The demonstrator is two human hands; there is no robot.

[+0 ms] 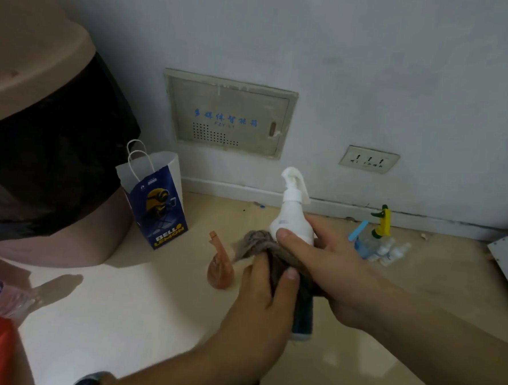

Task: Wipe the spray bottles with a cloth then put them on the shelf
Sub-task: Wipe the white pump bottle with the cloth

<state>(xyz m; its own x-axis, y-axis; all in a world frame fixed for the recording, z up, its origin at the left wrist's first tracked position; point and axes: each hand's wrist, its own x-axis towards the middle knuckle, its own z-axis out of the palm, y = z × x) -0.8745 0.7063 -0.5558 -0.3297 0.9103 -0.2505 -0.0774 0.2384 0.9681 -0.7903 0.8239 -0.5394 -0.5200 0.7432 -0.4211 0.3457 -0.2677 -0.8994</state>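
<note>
Both of your hands meet just right of the frame's centre, on one white spray bottle [291, 221]. Your right hand [329, 256] comes in from the right edge. Its grip is clamped round the bottle's body, thumb across the front. The bottle stands nearly upright, tilted a little to the left, with its spray head toward the wall.

Your left hand [266, 285] comes up from the lower edge. Its grip is clamped on a grey-brown cloth [258, 243], thumb and fingers pinching it against the lower part of the bottle. The cloth bunches at the left of the bottle and passes under your right hand. A dark blue-green piece [302, 320] hangs below the two hands; you cannot tell whether it belongs to the cloth.

You hold the bottle up over the beige floor [149, 320], not resting on it. On the floor just left of your hands stands a small orange see-through container [220, 269]. Further left, a blue and white paper bag [157, 204] stands beside a brown bin [32, 45] with a black liner. At the right of the frame, near the skirting, small clear bottles [389, 251] cluster under a yellow and green spray head [383, 221]. A beige panel [227, 116] and a socket [369, 159] are set in the wall.
</note>
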